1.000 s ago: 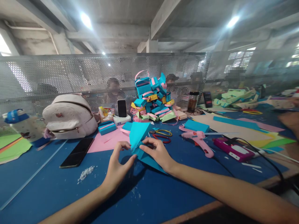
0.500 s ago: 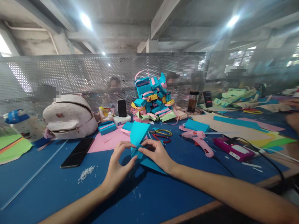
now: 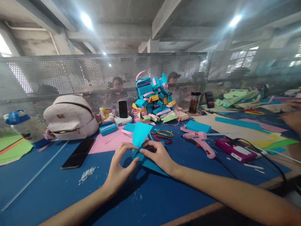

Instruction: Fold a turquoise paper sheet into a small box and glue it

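A sheet of blue paper (image 3: 141, 134), bent and partly folded, is held above the table in front of me. My left hand (image 3: 122, 164) pinches its left edge between thumb and fingers. My right hand (image 3: 160, 157) grips the fold from the right, thumb on top and fingers curled; part of the paper is hidden beneath this hand. Just behind the paper lie scissors (image 3: 164, 135) with red and yellow handles. A pink glue gun (image 3: 199, 141) rests on its side to the right. Farther back rises a pile of blue, pink and yellow folded paper boxes (image 3: 152, 103).
To the left are a black phone (image 3: 78, 153), a pale backpack (image 3: 70, 119), a bottle (image 3: 25, 127) and white crumbs (image 3: 87, 175). A purple power box (image 3: 235, 150) with cables sits right, near paper sheets (image 3: 221, 128). A perforated metal screen (image 3: 94, 72) stands behind; another person's hand (image 3: 293, 117) shows far right.
The upright flap of the blue paper has tipped very slightly to the right. Both my hands keep nearly the same place and hold.
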Demonstrator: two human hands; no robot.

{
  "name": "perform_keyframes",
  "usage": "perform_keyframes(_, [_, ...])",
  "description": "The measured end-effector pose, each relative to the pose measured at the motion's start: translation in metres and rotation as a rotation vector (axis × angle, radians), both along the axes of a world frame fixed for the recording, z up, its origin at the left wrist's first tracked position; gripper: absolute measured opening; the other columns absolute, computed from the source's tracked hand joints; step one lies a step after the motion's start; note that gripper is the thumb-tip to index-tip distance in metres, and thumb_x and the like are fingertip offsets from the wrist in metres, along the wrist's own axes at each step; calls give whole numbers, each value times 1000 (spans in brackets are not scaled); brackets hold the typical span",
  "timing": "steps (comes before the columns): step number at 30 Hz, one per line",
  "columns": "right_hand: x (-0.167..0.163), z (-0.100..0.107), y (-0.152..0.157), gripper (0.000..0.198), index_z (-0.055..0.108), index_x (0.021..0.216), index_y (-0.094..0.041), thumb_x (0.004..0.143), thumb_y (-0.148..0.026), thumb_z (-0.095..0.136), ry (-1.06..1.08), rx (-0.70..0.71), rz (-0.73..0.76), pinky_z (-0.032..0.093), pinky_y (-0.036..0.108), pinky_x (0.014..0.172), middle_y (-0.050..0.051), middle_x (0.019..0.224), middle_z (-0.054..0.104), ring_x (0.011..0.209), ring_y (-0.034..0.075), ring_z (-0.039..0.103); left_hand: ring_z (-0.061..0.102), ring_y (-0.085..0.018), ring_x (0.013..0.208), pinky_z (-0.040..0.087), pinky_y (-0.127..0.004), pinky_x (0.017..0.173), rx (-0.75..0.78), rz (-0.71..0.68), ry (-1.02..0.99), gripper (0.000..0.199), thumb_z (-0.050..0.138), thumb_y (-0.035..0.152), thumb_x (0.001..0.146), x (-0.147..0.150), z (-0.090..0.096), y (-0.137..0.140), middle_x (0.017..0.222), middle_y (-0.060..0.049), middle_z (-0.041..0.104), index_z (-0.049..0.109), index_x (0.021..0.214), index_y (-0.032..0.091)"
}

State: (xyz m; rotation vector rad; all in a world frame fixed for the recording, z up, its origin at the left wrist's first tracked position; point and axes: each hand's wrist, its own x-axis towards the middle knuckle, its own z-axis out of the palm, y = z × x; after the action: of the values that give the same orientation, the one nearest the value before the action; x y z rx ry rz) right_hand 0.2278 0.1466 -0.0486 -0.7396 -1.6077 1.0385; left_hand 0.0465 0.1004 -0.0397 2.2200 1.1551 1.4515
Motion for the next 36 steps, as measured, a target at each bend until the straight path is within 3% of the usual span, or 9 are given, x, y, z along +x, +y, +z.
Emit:
perform_keyframes(11, [-1, -1, -1, 23, 70, 80, -18, 77, -40, 73, 9, -25, 0, 47, 29, 67, 3, 78, 69, 74, 17, 61, 59, -21, 107, 46, -37, 95, -20, 12, 16, 22, 63, 26, 89, 0, -2, -1, 111, -4, 63, 62, 110, 27])
perform_keyframes(17, [-1, -1, -2, 26, 70, 83, -17, 77, -41, 73, 78, -74, 37, 48, 31, 76, 4, 84, 69, 83, 20, 63, 58, -21, 111, 44, -37, 97, -57, -12, 17, 28, 62, 27, 89, 1, -1, -2, 115, -4, 63, 62, 117, 28])
perform_keyframes(25, [0, 2, -5, 24, 68, 78, -18, 81, -42, 68, 94, -78, 64, 45, 28, 71, 1, 77, 64, 74, 16, 58, 58, -23, 112, 44, -37, 98, -84, -23, 59, 35, 61, 31, 91, 0, -2, -1, 117, -4, 62, 63, 125, 32])
perform_keyframes(36, [0, 2, -6, 25, 67, 77, -18, 81, -43, 68, 101, -80, 67, 45, 28, 71, 1, 77, 63, 75, 17, 57, 60, -24, 109, 47, -38, 95, -70, -28, 46, 33, 61, 32, 90, 0, -1, -2, 115, -6, 64, 65, 123, 30])
